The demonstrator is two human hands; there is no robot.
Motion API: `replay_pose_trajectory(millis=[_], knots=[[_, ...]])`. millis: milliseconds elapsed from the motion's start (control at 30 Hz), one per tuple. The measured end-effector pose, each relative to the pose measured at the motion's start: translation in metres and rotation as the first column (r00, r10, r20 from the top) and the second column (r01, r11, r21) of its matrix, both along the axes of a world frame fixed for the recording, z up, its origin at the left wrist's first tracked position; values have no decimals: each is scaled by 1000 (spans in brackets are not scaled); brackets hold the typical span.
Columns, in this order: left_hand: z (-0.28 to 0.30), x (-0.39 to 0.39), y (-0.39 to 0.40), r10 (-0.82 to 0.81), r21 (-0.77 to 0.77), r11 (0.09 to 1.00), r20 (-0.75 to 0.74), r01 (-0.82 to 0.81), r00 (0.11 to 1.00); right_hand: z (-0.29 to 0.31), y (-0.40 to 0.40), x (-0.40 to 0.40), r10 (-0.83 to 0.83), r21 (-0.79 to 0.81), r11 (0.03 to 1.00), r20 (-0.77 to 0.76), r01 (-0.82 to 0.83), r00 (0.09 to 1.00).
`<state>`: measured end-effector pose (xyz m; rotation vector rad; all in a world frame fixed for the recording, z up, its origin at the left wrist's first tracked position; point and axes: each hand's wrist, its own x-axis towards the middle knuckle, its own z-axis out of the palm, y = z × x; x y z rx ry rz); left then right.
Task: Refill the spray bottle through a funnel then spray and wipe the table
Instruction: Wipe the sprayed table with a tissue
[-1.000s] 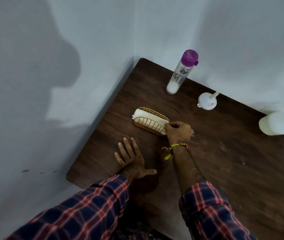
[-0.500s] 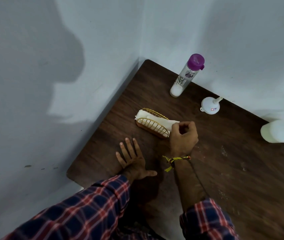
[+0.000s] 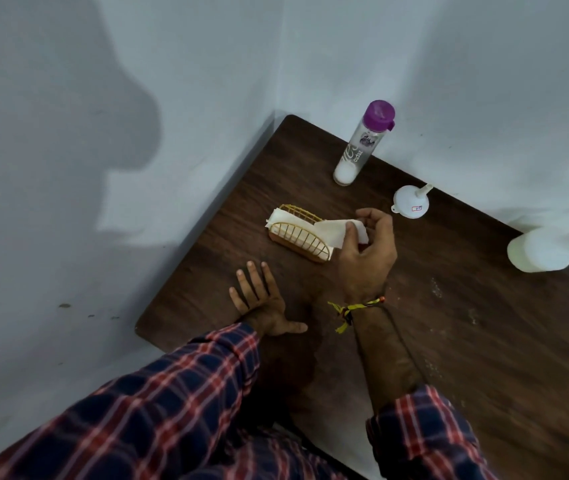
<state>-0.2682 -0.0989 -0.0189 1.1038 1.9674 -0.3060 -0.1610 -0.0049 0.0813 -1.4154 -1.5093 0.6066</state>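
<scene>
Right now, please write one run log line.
right hand: pinches tissue | left hand: flat on table | funnel: untouched

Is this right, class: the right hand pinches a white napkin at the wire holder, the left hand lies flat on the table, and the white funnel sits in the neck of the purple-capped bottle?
Wrong in one respect. The head view shows the funnel lying on the table beside the purple-capped bottle, which is capped. The right hand does pinch the napkin at the wire holder; the left hand lies flat.
</scene>
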Motion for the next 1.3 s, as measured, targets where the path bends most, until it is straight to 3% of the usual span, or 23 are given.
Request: replay_pose_trajectory(millis=[267,400,567,733,900,1133,1200,1300], knots=[[12,6,-7,12,38,999,-53,-10,998,46,-24,68,-150,95,983,-99,159,984],[25,45,-6,11,129,992,-154,9,988,47,-39,124,-265,0,964,-126,267,956],[42,107,13,-135,249,958,-48,143,990,29,-46,170,-350,-130,935,-178,331,920],[38,121,29,-53,269,962,-12,54,999,18,-47,214,-578,-228,813,-209,535,789],[6,114,27,13,162,987,-56,-4,998,4,-30,226,-504,-325,842,-191,430,842],[-11,119,33,-12,157,987,-180,41,984,-14,37,187,-454,-407,865,-386,293,803],[-17,121,31,11,191,981,-205,29,979,-31,45,188,-447,-409,855,-275,317,851],[-27,123,31,47,212,977,-201,-4,979,-64,34,191,-318,-260,892,220,370,922]])
